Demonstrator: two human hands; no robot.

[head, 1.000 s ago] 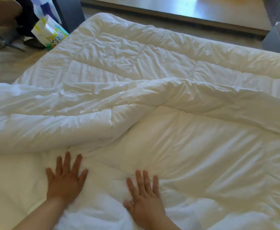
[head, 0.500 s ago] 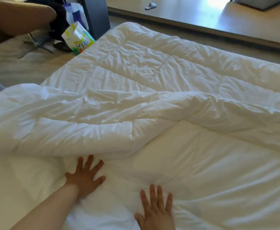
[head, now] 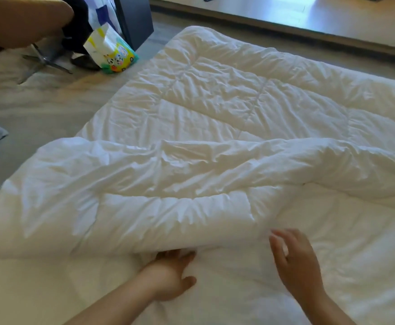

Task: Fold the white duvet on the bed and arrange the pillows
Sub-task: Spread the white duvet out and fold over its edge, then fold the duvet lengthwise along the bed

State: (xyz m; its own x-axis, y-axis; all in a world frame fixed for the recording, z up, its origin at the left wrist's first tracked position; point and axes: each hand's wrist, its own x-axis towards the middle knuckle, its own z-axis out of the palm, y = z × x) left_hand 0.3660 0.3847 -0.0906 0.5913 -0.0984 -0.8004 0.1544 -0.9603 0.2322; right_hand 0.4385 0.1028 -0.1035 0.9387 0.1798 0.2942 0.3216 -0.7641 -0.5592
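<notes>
The white quilted duvet (head: pixel 215 109) covers most of the bed, and its near part is folded back into a thick roll (head: pixel 145 207) across the middle. My left hand (head: pixel 170 275) lies palm down at the roll's near edge, with its fingertips tucked under the fold. To the right, my right hand (head: pixel 295 261) hovers just above the flat duvet with its fingers spread and holds nothing. No pillows are in view.
On the floor at the far left stands a colourful printed bag (head: pixel 112 55) beside a dark cabinet (head: pixel 135 17) and a metal chair base (head: pixel 44 59). Another person's limb (head: pixel 20 19) shows at the top left. A raised wooden platform (head: pixel 309 17) runs behind the bed.
Both hands have moved forward toward the fold. My left hand's fingers slid under the roll's edge, and my right hand lifted off the duvet. The camera view shifted left.
</notes>
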